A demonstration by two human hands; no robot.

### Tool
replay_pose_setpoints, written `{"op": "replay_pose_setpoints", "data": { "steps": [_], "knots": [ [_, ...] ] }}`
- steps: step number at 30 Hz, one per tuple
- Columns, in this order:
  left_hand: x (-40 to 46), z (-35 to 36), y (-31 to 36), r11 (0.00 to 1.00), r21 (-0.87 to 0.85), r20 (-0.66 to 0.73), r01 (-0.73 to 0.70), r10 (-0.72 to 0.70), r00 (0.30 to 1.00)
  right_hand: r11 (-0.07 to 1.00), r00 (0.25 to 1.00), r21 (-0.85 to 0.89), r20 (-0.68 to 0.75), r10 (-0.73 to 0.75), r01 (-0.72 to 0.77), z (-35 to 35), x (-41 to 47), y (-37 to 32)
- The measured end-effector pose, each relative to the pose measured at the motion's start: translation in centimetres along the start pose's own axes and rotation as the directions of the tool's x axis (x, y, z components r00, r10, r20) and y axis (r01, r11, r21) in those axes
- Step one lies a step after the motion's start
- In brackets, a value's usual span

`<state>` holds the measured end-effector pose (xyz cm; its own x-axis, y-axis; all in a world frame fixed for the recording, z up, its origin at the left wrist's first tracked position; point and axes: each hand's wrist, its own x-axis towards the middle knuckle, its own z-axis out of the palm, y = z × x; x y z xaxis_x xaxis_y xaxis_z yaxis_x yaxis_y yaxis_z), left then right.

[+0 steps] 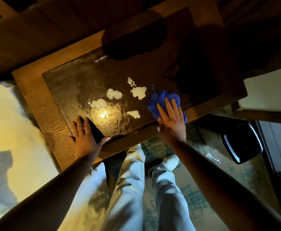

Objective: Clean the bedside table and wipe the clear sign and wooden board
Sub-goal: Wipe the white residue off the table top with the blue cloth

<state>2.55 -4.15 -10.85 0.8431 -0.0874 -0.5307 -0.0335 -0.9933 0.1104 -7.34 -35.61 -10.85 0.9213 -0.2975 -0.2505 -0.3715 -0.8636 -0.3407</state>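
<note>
- Head view: the table (36, 90) has a wooden frame around a dark glossy top, streaked and lit by a bright glare near its front edge.
- Several white foam patches (113, 93) lie across the middle of the top, apart from one another.
- The right hand (171, 120), fingers straight, presses flat on a blue cloth (163, 100) at the top's right front edge, just right of the foam.
- The left hand (84, 135) rests flat and spread on the front left corner, gripping nothing.
- A dark bin (241, 144) stands on the patterned carpet (194, 197) at the right.
- No sign or board can be made out.
</note>
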Motion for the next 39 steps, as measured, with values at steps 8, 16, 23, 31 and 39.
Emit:
{"op": "replay_pose_setpoints", "data": {
  "steps": [8, 16, 23, 31, 39],
  "knots": [
    [0.0, 0.1, 0.0, 1.0, 0.013, -0.002, -0.012, 0.012, 1.0, 0.977, 0.995, -0.19, -0.02, 0.099, -0.101, -4.7, 7.9, 6.7],
    [0.0, -0.2, 0.3, 1.0, 0.022, 0.025, -0.002, 0.002, 1.0, 0.942, 0.939, -0.103, -0.172, 0.299, -0.319, -6.6, 10.2, 6.1],
    [-0.2, -0.1, 0.2, 1.0, 0.005, 0.015, -0.013, 0.013, 1.0, 0.957, 0.945, 0.201, -0.208, 0.253, -0.212, -3.1, -0.2, 2.0],
    [-0.1, -0.4, 0.4, 1.0, 0.002, 0.037, 0.001, -0.001, 0.999, 0.994, 0.992, 0.094, -0.107, 0.074, -0.064, 2.3, -5.2, -3.1],
    [-0.2, -0.2, 0.1, 1.0, -0.004, 0.014, -0.013, 0.013, 1.0, 0.986, 0.999, -0.164, -0.035, 0.009, -0.014, 1.0, -0.6, 1.5]
  ]
}}
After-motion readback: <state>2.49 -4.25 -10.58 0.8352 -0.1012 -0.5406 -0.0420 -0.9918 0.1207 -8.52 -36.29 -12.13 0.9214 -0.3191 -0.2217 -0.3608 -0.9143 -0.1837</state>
